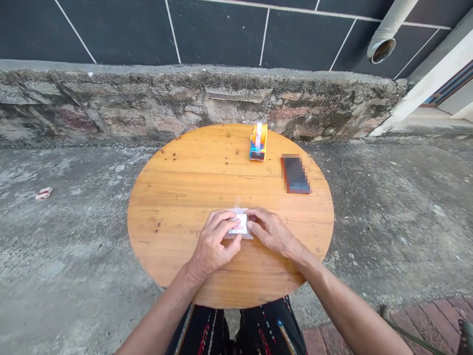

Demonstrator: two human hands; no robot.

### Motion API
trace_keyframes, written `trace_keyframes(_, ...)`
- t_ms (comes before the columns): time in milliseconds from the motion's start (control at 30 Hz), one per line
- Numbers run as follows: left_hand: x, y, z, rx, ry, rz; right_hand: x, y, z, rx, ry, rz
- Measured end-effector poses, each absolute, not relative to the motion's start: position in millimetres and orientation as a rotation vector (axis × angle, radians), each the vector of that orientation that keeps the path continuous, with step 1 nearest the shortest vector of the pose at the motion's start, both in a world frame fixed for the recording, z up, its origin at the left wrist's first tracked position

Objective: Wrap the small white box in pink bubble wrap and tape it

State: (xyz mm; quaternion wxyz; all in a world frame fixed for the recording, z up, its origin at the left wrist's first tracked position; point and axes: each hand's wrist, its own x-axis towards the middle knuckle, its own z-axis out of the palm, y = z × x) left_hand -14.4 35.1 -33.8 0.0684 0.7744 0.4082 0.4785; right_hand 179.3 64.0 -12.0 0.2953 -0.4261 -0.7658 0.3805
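A small white box [240, 225] with red print lies on a clear plastic wrapper [247, 236] near the front of the round wooden table. My left hand [217, 239] grips the box from the left, fingertips over its top and thumb at its lower edge. From the right, my right hand [271, 229] has its thumb and index finger closed on the wrapper's edge, right beside the box. A pale, see-through strip [237, 202] sticks out beyond the wrapper's far side. The fingers partly cover both the box and the plastic.
At the table's [199, 172] far edge stands a yellow and blue tape dispenser [258, 142]. A dark, pixelated phone-like object [296, 174] lies at the right. Beyond is a stone ledge [166, 106] below a tiled wall. A small crumpled pack [44, 193] lies on the concrete.
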Motion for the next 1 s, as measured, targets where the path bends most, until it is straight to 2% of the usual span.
trace_keyframes(100, -14.7, 34.6, -34.7, 2.313, 1.206, 1.447, 186.2, 75.7, -12.5, -1.105, -1.983, 1.079)
trace_keyframes(267, -15.3, 35.4, -34.5, 2.303, 1.172, 1.458, 186.7, 116.8, -16.5, -1.332, -1.962, 0.950)
trace_keyframes(567, -16.1, 35.2, -34.8, 2.285, 1.166, 1.453, 155.5, 179.5, 6.7, -1.246, -2.631, 0.627)
trace_keyframes(733, -16.4, 35.6, -34.1, 2.279, 1.173, 1.438, 146.7, 187.1, 13.0, -1.300, -2.828, 0.493)
trace_keyframes(1000, -16.5, 35.3, -32.3, 2.272, 1.183, 1.422, 149.0, 177.4, 13.5, -1.425, -2.791, 0.412)
